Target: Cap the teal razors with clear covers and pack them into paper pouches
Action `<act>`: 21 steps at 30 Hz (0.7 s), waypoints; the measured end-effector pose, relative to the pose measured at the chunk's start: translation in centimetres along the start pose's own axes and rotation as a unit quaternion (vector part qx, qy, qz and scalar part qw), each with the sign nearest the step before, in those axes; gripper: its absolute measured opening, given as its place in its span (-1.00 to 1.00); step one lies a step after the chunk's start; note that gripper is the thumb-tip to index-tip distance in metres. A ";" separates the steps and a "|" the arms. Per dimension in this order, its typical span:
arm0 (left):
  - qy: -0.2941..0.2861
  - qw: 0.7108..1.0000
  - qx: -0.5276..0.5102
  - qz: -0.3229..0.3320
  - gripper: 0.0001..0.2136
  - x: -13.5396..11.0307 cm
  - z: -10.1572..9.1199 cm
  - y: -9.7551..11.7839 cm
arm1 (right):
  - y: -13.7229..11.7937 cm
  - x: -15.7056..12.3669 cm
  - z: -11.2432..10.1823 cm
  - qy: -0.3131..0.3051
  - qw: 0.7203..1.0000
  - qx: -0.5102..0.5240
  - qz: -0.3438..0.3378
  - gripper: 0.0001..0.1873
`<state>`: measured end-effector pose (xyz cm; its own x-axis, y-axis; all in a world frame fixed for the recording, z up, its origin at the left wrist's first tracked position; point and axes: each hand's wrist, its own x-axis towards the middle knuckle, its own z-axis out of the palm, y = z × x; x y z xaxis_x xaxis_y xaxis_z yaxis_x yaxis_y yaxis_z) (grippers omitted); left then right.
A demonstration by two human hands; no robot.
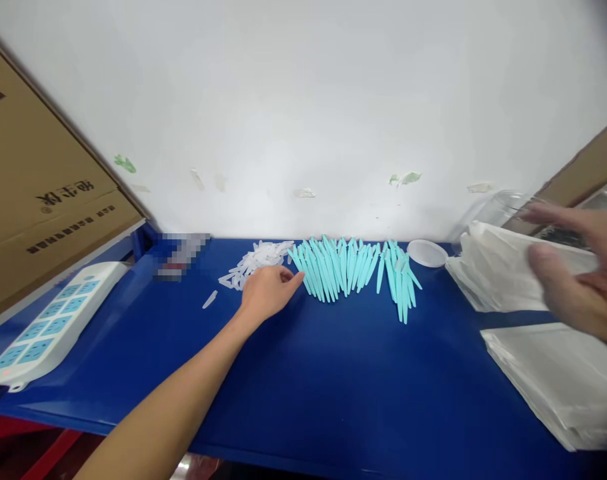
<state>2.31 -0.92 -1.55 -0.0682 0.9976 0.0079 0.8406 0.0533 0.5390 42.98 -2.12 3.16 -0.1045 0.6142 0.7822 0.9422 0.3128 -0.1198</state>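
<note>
My left hand (266,293) is low over the table with its fingers curled and thumb drawn in. It lies between a heap of small translucent white blade-shaped covers (263,255) and the left end of a row of slim turquoise sticks (323,270) shaped like eyebrow razors. Whatever its fingertips may hold is hidden. A smaller overlapping bunch of the same sticks (402,287) lies to the right. At the right edge my right hand (583,267), blurred, hovers with fingers apart over white plastic bags (503,273), with nothing visible in it.
One loose cover (210,299) lies left of the heap. A round translucent lid (427,253) is by the wall. Another flat stack of bags (548,373) sits at front right. On the left are a power strip (58,320) and a cardboard box (48,153). The table (343,400) is blue.
</note>
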 end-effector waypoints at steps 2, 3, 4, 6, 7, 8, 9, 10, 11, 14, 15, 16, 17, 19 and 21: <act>-0.008 1.000 -0.004 -0.013 -0.68 2.0 1.2 0.6 | -5.3 -0.2 0.0 0.022 0.994 0.098 -0.050 -0.63; -0.017 1.000 -0.012 -0.019 -0.70 2.7 1.7 0.7 | -7.7 -0.4 0.2 0.008 0.986 0.153 -0.060 -0.71; -0.028 0.999 -0.025 -0.025 -0.71 3.2 2.0 0.7 | -9.8 -0.5 0.7 -0.037 0.976 0.207 -0.060 -0.76; -0.050 0.996 -0.065 -0.035 -0.73 3.4 2.1 0.4 | -13.0 -0.8 2.2 -0.148 0.946 0.288 -0.010 -0.78; -0.060 0.993 -0.090 -0.038 -0.73 3.1 2.0 0.2 | -14.1 -0.9 3.2 -0.206 0.924 0.320 0.024 -0.77; -0.066 0.990 -0.118 -0.039 -0.73 2.6 1.8 0.2 | -14.9 -1.0 4.3 -0.258 0.898 0.351 0.064 -0.73; -0.070 0.986 -0.147 -0.036 -0.73 1.9 1.5 0.2 | -15.6 -1.1 5.3 -0.302 0.864 0.386 0.114 -0.69; -0.074 0.981 -0.176 -0.029 -0.71 1.0 1.3 0.4 | -16.1 -1.1 6.4 -0.337 0.819 0.432 0.169 -0.64; -0.079 0.976 -0.203 -0.019 -0.69 -0.1 1.1 0.7 | -16.5 -1.2 7.4 -0.365 0.765 0.483 0.220 -0.59; -0.106 0.956 -0.273 0.014 -0.62 -3.6 1.3 1.9 | -17.8 -1.9 9.2 -0.398 0.636 0.594 0.288 -0.48; -0.119 0.947 -0.296 0.026 -0.62 -4.6 1.5 2.3 | -18.2 -2.3 9.5 -0.405 0.603 0.622 0.293 -0.47; -0.131 0.940 -0.313 0.038 -0.64 -5.6 1.8 2.5 | -18.6 -2.7 9.6 -0.414 0.570 0.645 0.296 -0.48; -0.141 0.934 -0.324 0.047 -0.66 -6.4 1.9 2.6 | -18.9 -3.1 9.5 -0.427 0.533 0.665 0.301 -0.49; -0.164 0.932 -0.316 0.064 -0.72 -7.5 1.6 2.1 | -19.5 -3.8 9.0 -0.463 0.488 0.677 0.300 -0.53; -0.191 0.943 -0.262 0.076 -0.73 -8.1 0.5 0.5 | -20.0 -4.1 8.3 -0.505 0.518 0.639 0.261 -0.54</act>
<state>3.55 -8.98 -1.74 0.3144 0.9402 -0.1314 0.4369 -0.0204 0.8993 21.96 -4.88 -2.75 -0.6630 0.7207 -0.2027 0.0129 -0.2598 -0.9656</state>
